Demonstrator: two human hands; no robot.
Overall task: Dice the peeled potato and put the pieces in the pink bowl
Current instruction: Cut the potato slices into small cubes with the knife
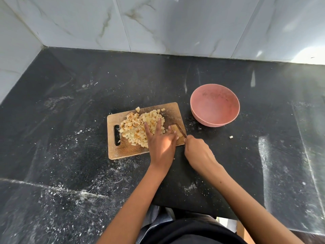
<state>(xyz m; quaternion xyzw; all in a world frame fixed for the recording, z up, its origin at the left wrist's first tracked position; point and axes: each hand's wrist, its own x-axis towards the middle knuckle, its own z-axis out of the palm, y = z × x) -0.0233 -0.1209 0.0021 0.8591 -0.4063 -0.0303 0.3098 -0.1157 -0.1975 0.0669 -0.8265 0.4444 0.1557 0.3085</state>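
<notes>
A wooden cutting board (123, 150) lies on the black counter and carries a heap of diced potato (135, 127). At the board's right end lies an uncut slab of potato (176, 129). My left hand (161, 143) rests on the heap with straight, spread fingers, and its outer fingertips press on the slab. My right hand (197, 150) grips a knife (182, 131) whose blade lies across the slab's right side. The pink bowl (216, 110) stands to the right of the board, behind my right hand, with no potato in it.
One stray potato cube (231, 137) lies on the counter (70, 120) right of the board. White smears and crumbs dust the dark counter. Marble-tiled walls (158, 23) close off the back and left.
</notes>
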